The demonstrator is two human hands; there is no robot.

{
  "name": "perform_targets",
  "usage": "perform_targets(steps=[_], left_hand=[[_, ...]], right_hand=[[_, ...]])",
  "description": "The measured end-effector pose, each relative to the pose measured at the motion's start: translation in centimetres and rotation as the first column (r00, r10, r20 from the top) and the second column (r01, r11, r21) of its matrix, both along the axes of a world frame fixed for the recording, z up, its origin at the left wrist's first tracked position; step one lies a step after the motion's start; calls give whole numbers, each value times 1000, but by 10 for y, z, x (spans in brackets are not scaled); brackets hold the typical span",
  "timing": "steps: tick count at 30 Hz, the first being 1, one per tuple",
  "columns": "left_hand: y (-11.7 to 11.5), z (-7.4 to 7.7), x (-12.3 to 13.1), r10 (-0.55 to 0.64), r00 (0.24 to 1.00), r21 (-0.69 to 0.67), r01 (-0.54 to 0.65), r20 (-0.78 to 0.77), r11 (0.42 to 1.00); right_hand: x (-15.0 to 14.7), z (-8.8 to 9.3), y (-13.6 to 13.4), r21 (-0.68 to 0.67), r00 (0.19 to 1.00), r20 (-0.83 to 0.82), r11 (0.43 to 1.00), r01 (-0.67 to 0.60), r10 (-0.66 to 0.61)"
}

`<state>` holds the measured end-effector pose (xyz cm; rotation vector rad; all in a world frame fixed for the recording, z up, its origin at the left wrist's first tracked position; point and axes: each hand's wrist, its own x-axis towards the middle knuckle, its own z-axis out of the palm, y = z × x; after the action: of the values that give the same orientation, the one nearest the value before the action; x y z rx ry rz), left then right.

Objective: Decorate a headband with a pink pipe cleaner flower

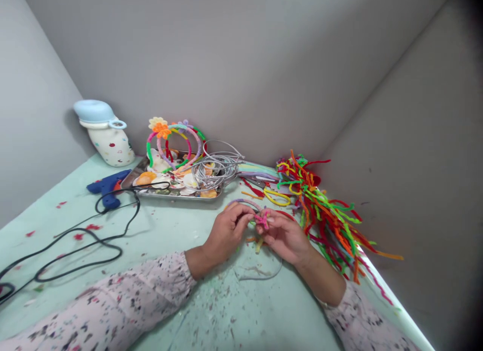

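Note:
Between my two hands is a small pink pipe cleaner piece (261, 220), bent into loops. My left hand (231, 231) pinches its left side with thumb and forefinger. The fingers of my right hand (286, 236) are closed around its right side. Just behind my hands curves a lilac fuzzy band (245, 204), partly hidden by them. Below the pink piece lie yellow scraps (259, 246) and a thin grey wire (260, 278) on the pale green table (169, 230).
A metal tray (177, 196) holds scraps, fuzzy hoops (177, 145) and a grey wire coil (219, 167). Pipe cleaners (332, 215) pile along the right edge. At left are a blue glue gun (107, 185), its black cord (124, 233) and a white bottle (111, 145). Grey walls enclose the table.

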<state>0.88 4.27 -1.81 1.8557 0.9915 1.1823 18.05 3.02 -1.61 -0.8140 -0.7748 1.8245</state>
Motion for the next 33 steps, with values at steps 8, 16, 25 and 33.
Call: perform_targets(steps=[8, 16, 25, 33], left_hand=[[0, -1, 0, -4, 1000, 24, 4, -21, 1000], [-1, 6, -1, 16, 1000, 29, -16, -6, 999], [21, -6, -10, 277, 930, 113, -257, -242, 960], [17, -1, -13, 260, 714, 256, -116, -651, 960]], right_hand=[[1, -1, 0, 3, 1000, 9, 1000, -15, 15], [3, 2, 1, 54, 998, 43, 998, 40, -43], [14, 3, 13, 119, 909, -21, 902, 415, -416], [19, -4, 14, 215, 957, 62, 940, 266, -285]])
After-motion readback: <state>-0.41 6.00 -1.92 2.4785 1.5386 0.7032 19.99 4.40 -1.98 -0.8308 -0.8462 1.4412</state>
